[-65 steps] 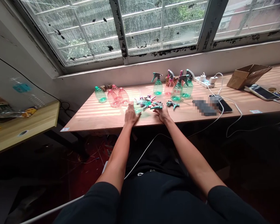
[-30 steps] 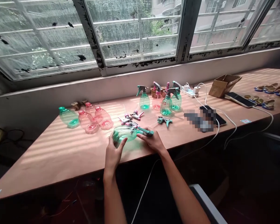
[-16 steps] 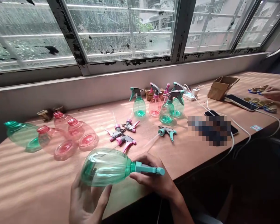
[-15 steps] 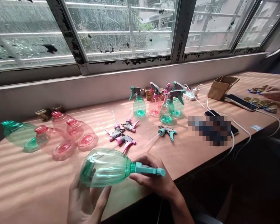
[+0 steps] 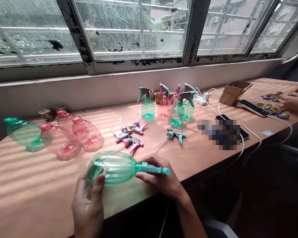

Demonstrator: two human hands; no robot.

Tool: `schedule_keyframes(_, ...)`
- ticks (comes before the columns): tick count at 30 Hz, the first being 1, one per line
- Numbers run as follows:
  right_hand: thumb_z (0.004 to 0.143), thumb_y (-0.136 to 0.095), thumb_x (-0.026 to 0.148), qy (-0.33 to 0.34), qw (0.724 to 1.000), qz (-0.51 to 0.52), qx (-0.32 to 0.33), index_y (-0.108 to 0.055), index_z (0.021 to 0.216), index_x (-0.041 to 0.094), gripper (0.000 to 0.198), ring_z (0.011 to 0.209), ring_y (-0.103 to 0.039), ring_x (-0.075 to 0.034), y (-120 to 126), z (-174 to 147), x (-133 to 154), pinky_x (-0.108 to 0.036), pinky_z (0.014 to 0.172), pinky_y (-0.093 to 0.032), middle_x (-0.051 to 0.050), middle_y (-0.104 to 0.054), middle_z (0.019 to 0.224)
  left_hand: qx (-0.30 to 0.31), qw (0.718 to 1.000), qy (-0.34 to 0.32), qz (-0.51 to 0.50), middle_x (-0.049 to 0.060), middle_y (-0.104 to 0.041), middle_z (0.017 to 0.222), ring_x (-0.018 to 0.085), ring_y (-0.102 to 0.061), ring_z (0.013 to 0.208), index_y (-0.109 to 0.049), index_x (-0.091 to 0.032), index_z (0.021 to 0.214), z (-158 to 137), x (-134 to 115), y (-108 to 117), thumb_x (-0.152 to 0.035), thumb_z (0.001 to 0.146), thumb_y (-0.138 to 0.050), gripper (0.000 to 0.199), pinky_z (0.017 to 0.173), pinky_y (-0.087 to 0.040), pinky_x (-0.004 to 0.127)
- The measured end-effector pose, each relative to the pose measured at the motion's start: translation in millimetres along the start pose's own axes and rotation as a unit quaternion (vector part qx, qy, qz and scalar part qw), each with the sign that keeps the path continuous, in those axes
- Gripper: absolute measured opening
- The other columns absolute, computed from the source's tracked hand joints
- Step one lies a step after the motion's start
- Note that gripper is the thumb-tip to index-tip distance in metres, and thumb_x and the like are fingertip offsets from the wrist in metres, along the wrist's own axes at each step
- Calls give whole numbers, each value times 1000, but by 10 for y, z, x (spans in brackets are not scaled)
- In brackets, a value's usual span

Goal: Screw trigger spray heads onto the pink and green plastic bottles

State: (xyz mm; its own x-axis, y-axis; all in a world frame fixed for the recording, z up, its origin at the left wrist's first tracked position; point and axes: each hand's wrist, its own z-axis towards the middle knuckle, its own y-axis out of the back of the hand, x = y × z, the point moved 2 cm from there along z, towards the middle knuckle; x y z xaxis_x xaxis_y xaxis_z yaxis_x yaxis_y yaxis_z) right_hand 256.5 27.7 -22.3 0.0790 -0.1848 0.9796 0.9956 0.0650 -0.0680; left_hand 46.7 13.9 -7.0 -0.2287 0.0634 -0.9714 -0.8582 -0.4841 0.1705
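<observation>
A clear green spray bottle (image 5: pixel 113 168) lies sideways in the air between my hands, its teal trigger head (image 5: pixel 152 169) pointing right. My left hand (image 5: pixel 90 201) is wrapped round the bottle's base, thumb on the near side. At the neck, my right hand (image 5: pixel 161 180) grips the trigger head, with some fingers hidden behind it. Beyond the bottle lie several loose pink-and-grey trigger heads (image 5: pixel 132 142). A loose teal trigger head (image 5: pixel 175 135) with its dip tube rests to their right.
Pink bottles (image 5: pixel 58 140) without heads and a green one (image 5: pixel 24 134) lean at left. Assembled spray bottles (image 5: pixel 147 107) stand near the wall. Phones (image 5: pixel 253 108), white cables, a power strip (image 5: pixel 200 99) and a cardboard box (image 5: pixel 234 92) are at right, beside another person's hands (image 5: pixel 295 100).
My left thumb has come up onto the bottle and the left hand now grasps its base. The bottle sits slightly higher in view. The other person's hands have moved.
</observation>
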Motion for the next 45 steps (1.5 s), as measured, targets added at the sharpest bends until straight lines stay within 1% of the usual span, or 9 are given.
schedule_keyframes(6, 65, -95, 38, -29, 999, 29, -33, -78, 87, 27, 29, 66, -64, -20, 13, 11, -7, -29, 55, -48, 0, -73, 75, 13, 999, -3, 31, 3, -74, 128, 34, -61, 133, -71, -32, 126, -33, -60, -5, -72, 79, -70, 62, 116, -46, 48)
schedule_keyframes(10, 71, -91, 40, -34, 999, 22, -30, -79, 89, 27, 26, 66, -59, -18, 12, -6, -36, -29, 57, -45, 0, -70, 77, 16, 999, -16, 31, 4, -76, 125, 33, -66, 127, -72, -32, 124, -36, -22, 13, -69, 80, -70, 57, 102, -58, 42)
schedule_keyframes(15, 70, -91, 41, -32, 999, 8, -17, -75, 82, 26, 26, 61, -54, -17, 5, -22, -86, -28, 54, -41, 1, -66, 70, 30, 999, -20, 23, 5, -78, 120, 33, -68, 125, -72, -32, 125, -60, -38, 7, -68, 83, -68, 56, 93, -63, 39)
schedule_keyframes(20, 78, -87, 49, -51, 996, 66, -29, -73, 94, 21, 36, 57, -53, -14, -16, -62, -18, -26, 54, -43, 1, -64, 70, 42, 999, 24, -23, 8, -76, 127, 34, -61, 137, -68, -26, 132, -139, -160, -41, -65, 84, -71, 61, 101, -60, 38)
schedule_keyframes(24, 81, -84, 52, -54, 994, 74, -63, -67, 74, 18, 39, 55, -54, -14, -9, -87, 24, -27, 54, -45, 1, -60, 59, 80, 995, 24, -60, 7, -75, 131, 32, -65, 133, -65, -27, 136, -173, -168, -50, -60, 83, -75, 63, 108, -55, 37)
schedule_keyframes(27, 84, -82, 51, -45, 994, 66, -69, -64, 66, 19, 40, 55, -56, -15, 2, -82, 8, -28, 55, -45, 0, -60, 59, 96, 991, 27, -85, 5, -74, 133, 31, -64, 134, -64, -30, 138, -164, -121, -31, -55, 83, -77, 61, 112, -52, 38)
schedule_keyframes(34, 83, -82, 53, -38, 996, 47, -64, -66, 67, 19, 40, 56, -57, -16, 26, -82, -20, -30, 58, -46, 0, -62, 58, 120, 987, 7, -102, 4, -62, 151, 32, -54, 144, -63, -33, 138, -128, -42, -2, -49, 86, -77, 57, 125, -37, 44)
schedule_keyframes(41, 81, -84, 51, -41, 995, 57, -75, -65, 72, 19, 38, 56, -55, -15, 17, -88, -18, -28, 57, -45, 1, -60, 60, 82, 989, 6, -120, 9, -60, 152, 34, -56, 141, -54, -31, 145, -160, 2, -7, -55, 77, -83, 78, 117, -47, 45)
schedule_keyframes(45, 76, -89, 47, -57, 994, 72, -65, -68, 81, 19, 36, 56, -53, -13, -21, -91, 17, -26, 54, -42, 4, -58, 60, 80, 990, 32, -109, 12, -67, 142, 35, -61, 135, -59, -25, 138, -130, -6, -32, -62, 77, -80, 75, 114, -50, 43)
